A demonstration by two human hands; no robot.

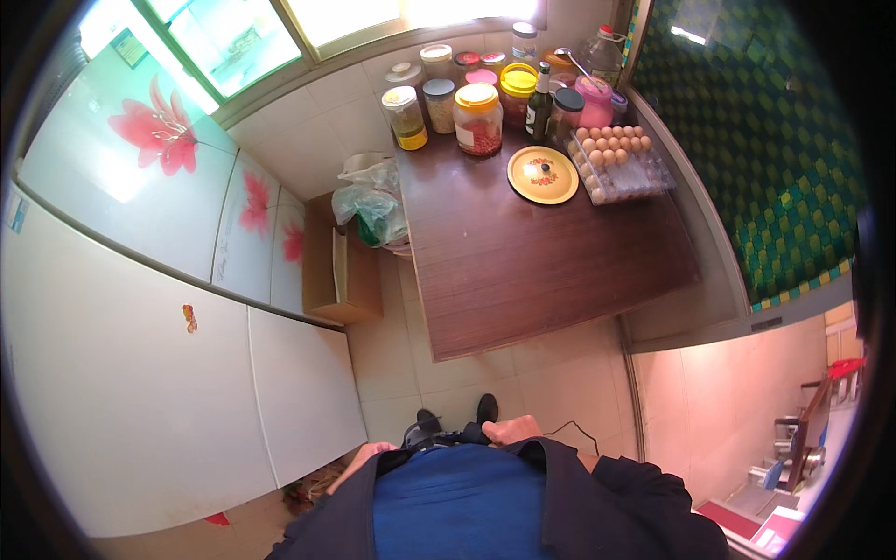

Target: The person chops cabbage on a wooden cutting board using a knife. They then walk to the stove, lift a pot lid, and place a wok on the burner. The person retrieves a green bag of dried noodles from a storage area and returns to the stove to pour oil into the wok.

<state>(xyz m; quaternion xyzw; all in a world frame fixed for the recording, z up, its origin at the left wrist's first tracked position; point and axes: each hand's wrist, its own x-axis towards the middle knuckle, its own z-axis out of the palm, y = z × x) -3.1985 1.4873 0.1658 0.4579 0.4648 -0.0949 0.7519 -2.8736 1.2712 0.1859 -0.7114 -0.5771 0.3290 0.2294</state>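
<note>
Both my hands are low at my waist, at the opening of my dark jacket (602, 500). My right hand (514, 430) is curled around a black strap (474, 434) in front of my blue shirt (458, 497). My left hand (372, 453) is half covered by the jacket's edge, near a black buckle or strap end (420, 439); its grip is hidden. Ahead stands a dark wooden table (532, 266). On it lie a yellow enamel lid (543, 175) with a black knob and a clear plastic carton of eggs (612, 150).
Several jars line the table's back, among them an orange-lidded jar of red beans or nuts (479, 122), beside a dark glass bottle (539, 108). To the left are a refrigerator (140, 336), a cardboard box (350, 280) and plastic bags (374, 203). A patterned sliding door (756, 154) borders the right.
</note>
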